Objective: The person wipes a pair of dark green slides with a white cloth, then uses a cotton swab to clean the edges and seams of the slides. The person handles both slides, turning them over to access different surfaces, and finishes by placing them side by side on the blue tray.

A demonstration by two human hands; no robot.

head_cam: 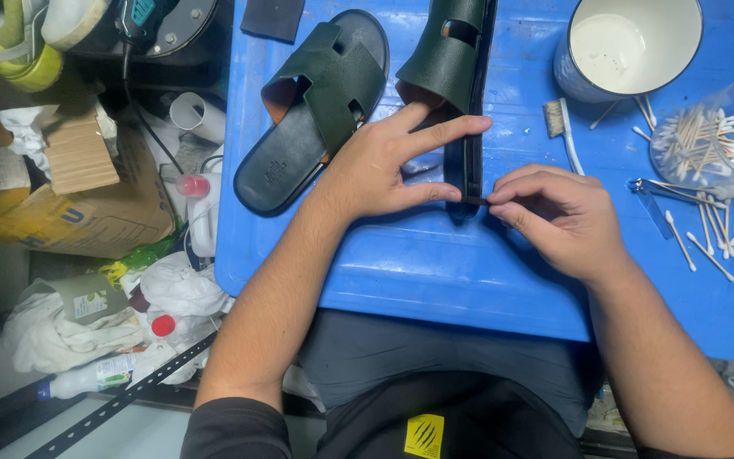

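1. Nearest the camera are the person's dark lap and two bare arms reaching up over a bright blue plastic tabletop (435, 280).
2. The right hand (558, 217) is curled almost shut. Its thumb and first finger pinch something thin and dark at the heel end of a dark green leather sandal turned on its side (460, 59). What the thin thing is cannot be told.
3. The left hand (384, 161) lies open and flat, with its fingers stretched out. The fingertips press on the same sandal, so it holds it down without gripping.
4. Just left of that, a second dark green leather sandal with a black sole (312, 110) lies flat on the blue top.
5. To the right lie loose wooden cotton swabs (707, 238), a clear plastic cup full of swabs (711, 140) and a small white brush (562, 127).
6. Farther back stands a white round tin of pale liquid (626, 47).
7. Left of the table, the floor is crowded with a brown cardboard box (78, 204), white rags (61, 336) and small bottles with red caps (163, 325).
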